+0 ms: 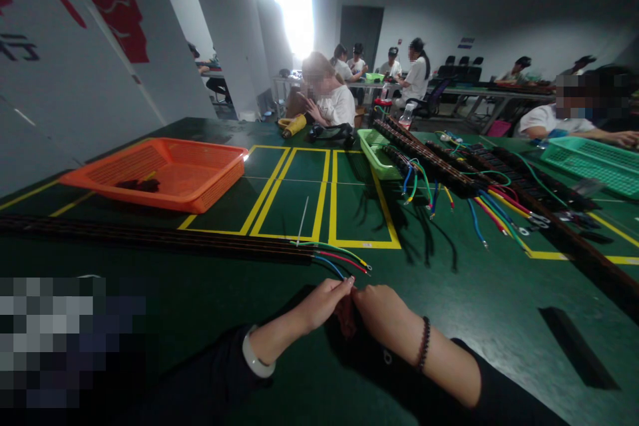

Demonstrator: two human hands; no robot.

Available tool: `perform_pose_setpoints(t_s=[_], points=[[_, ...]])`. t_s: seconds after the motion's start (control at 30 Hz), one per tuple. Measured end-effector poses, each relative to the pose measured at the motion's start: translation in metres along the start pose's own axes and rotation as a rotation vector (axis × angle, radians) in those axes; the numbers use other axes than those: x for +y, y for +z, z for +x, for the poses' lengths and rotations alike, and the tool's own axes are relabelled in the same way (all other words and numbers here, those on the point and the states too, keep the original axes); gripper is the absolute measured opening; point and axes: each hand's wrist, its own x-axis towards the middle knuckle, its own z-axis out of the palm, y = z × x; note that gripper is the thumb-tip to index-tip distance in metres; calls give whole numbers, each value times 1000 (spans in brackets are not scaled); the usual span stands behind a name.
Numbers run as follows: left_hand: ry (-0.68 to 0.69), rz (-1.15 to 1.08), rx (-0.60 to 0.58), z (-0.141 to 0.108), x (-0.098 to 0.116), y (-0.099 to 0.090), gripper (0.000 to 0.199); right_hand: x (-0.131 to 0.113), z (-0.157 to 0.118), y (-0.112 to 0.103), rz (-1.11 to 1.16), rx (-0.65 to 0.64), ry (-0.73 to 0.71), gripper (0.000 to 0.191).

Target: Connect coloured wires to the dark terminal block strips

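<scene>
At the near tabletop [224,279] edge, my left hand [327,301]: pinching the blue wire [330,263].
My right hand [383,309]: curled beside it; what it grips, I cannot tell.
Sleeved harness [200,241]: from left edge inward.
Handling: best kept steady, off the red wire [344,259].

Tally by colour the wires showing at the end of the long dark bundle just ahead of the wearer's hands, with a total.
Green wire: 1
Red wire: 1
Blue wire: 1, reaching the left hand
Total: 3
</scene>
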Motion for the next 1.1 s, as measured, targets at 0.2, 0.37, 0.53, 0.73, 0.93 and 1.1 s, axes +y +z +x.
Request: perform_pose_setpoints(t_s=[0.2,0.37,0.53,0.73,0.93,1.1], points=[[7,7,3,-2,2,0,55,0,1,-1,-14,-21,-4,31],[-4,0,8,-1,2,1,54,-1,0,-3,-13,-37,-7,32],[7,7,6,-1,1,1,56,-1,-1,-4,-14,-30,12,32],[10,5,3,-1,2,2,57,-1,-1,-4,0,-47,9,30],[11,9,11,0,1,1,56,-1,0,-4,-11,-34,23,32],[15,11,8,-2,3,1,54,-2,-2,-6,-18,-44,29,32]])
